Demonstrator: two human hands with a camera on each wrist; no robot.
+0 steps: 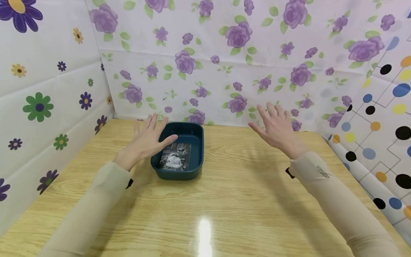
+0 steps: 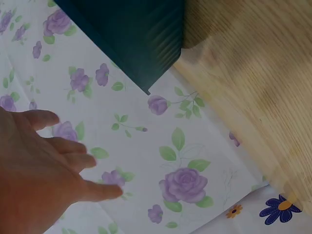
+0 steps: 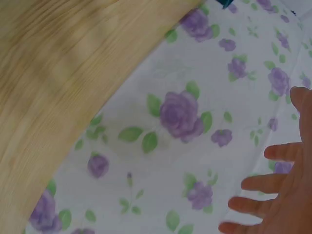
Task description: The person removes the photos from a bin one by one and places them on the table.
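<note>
A dark teal plastic bin (image 1: 179, 175) stands on the table near the back, left of centre. Flat on its floor lies a black-and-white picture (image 1: 176, 157), partly behind my thumb's side of the bin. My left hand (image 1: 146, 141) hovers at the bin's left rim, fingers spread, its thumb overlapping the bin in the head view; it holds nothing. Well to the right, my right hand (image 1: 276, 126) is raised over the table with fingers spread and nothing in it. In the left wrist view the bin (image 2: 131, 44) appears beyond the fingertips.
The wood-grain table (image 1: 231, 200) carries a bright light reflection near its front. A cloth with purple roses (image 1: 237, 67) hangs behind it. Flower-patterned cloth (image 1: 41, 135) borders the left side, and dotted cloth (image 1: 379, 150) the right.
</note>
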